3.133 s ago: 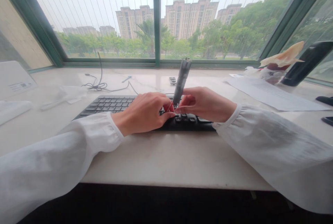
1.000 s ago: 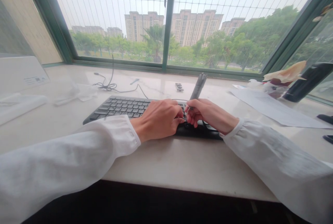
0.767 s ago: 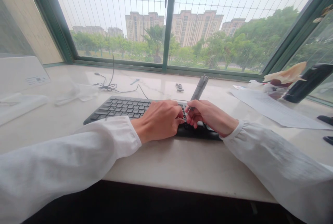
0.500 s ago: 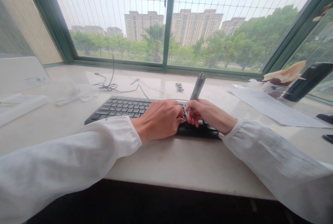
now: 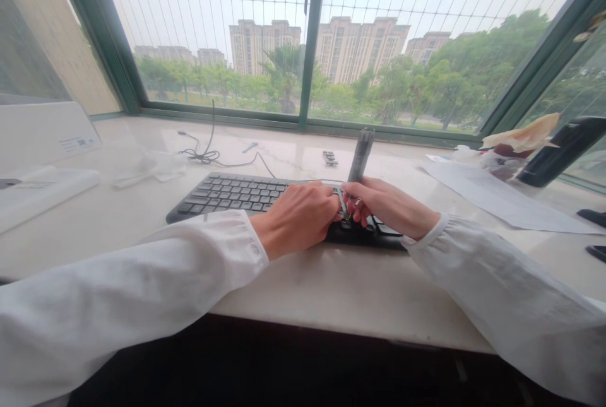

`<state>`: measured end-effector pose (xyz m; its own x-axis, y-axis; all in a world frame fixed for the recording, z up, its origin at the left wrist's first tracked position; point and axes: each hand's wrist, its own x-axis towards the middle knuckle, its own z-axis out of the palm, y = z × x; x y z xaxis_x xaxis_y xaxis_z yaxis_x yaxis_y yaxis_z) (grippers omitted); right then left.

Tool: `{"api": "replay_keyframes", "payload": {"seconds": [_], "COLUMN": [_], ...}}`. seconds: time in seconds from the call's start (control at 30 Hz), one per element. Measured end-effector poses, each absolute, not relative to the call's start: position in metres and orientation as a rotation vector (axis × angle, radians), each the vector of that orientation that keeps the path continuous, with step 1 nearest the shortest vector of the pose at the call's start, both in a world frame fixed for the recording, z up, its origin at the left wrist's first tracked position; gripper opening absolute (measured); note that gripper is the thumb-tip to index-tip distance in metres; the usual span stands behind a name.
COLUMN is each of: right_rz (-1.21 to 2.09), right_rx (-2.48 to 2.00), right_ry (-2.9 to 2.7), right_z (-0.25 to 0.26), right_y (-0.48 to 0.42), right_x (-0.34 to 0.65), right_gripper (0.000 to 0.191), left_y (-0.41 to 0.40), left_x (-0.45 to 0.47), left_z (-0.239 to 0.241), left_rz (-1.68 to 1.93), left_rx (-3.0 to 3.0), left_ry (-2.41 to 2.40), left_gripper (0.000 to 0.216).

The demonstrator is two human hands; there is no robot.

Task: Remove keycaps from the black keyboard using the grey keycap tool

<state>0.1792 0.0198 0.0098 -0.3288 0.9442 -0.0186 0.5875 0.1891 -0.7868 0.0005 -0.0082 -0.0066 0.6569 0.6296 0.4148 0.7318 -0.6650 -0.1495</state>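
Note:
A black keyboard (image 5: 227,195) lies on the pale stone sill in front of me. My left hand (image 5: 298,218) rests curled on its right half, fingertips pressed down at the keys. My right hand (image 5: 386,205) is closed round a grey pen-shaped tool (image 5: 360,154) that stands almost upright, its thin metal tip down among the keys between my two hands. Both arms wear white sleeves. What my left fingertips pinch, if anything, is hidden.
A few loose dark keycaps (image 5: 329,158) lie behind the keyboard. A tangled cable (image 5: 203,154) and clear plastic wrap (image 5: 142,164) sit at the left, with a white box (image 5: 42,139). Paper sheets (image 5: 497,195) and a black device (image 5: 553,151) are at the right. The window frame (image 5: 310,47) closes the far side.
The view has shifted slightly, so the keyboard sits further right in the picture. The tool has swung from tilted to nearly upright, and its metal tip now shows between my hands.

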Motion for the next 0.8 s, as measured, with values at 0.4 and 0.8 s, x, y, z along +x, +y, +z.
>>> {"api": "replay_keyframes", "payload": {"seconds": [0.4,0.8], "right_rz": [0.563,1.101], "right_rx": [-1.529,-1.494], "right_ry": [-2.172,-1.926], "right_z": [0.019,0.027], "right_y": [0.012,0.011], "right_x": [0.180,0.183], "right_gripper": [0.048,0.033], "left_y": [-0.009,-0.008], "left_x": [0.002,0.004], "left_z": [-0.010,-0.013], "left_rz": [-0.511,-0.564], "left_rx": [-2.572,-2.578], "left_ry": [-1.164,-1.249], "left_gripper": [0.020,0.019]}}
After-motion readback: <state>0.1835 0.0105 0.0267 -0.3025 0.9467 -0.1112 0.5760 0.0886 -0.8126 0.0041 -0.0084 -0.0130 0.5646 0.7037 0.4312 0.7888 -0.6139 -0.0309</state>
